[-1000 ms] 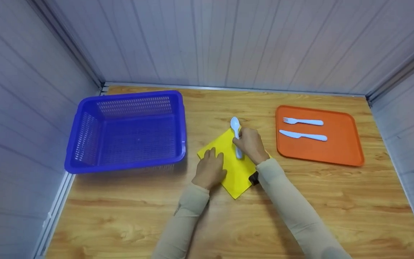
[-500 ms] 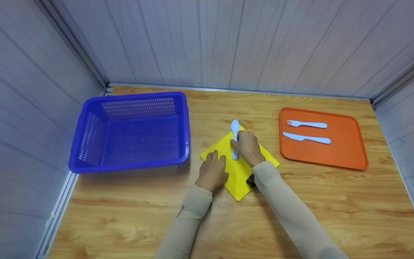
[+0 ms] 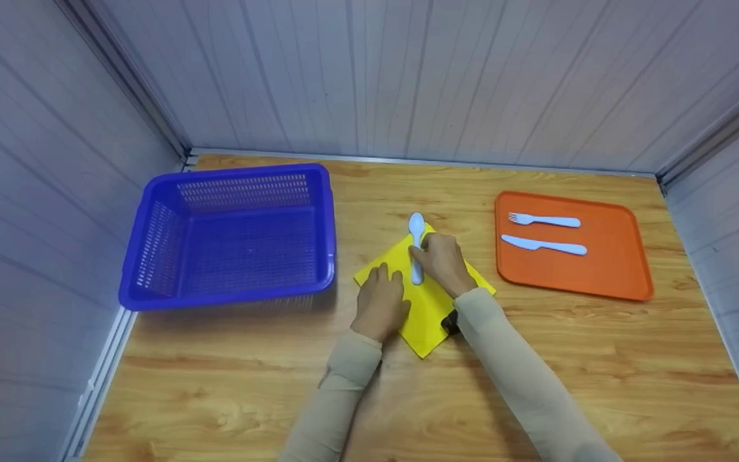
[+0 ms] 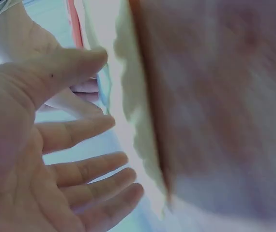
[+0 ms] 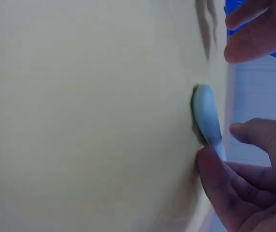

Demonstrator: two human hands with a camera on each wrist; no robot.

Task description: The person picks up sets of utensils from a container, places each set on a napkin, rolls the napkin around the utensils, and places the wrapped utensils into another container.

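Note:
A white spoon point(image 3: 416, 224) lies on a yellow folded napkin point(image 3: 421, 308), its bowl reaching past the far corner. My right hand point(image 3: 443, 260) holds the spoon around the middle, thumb on its left side and curled fingers on its right. In the right wrist view the handle point(image 5: 206, 111) end shows beside the fingers; the thumb tip appears slightly off it. My left hand point(image 3: 380, 305) rests on the napkin's left part, its fingers spread and nearly straight, as the left wrist view also shows. Part of the napkin is hidden under both hands.
An orange tray point(image 3: 607, 269) at the right bears a white fork point(image 3: 546, 220) and a white knife point(image 3: 546, 245). A blue perforated basket point(image 3: 228, 300) stands at the left. Pale panel walls point(image 3: 369, 83) enclose the wooden table point(image 3: 247, 398). A small black object point(image 3: 450, 322) sits by my right sleeve.
The spoon's handle end has swung left on the napkin, so the spoon now lies straighter. My right hand has shifted slightly left with it. The left hand stays on the napkin.

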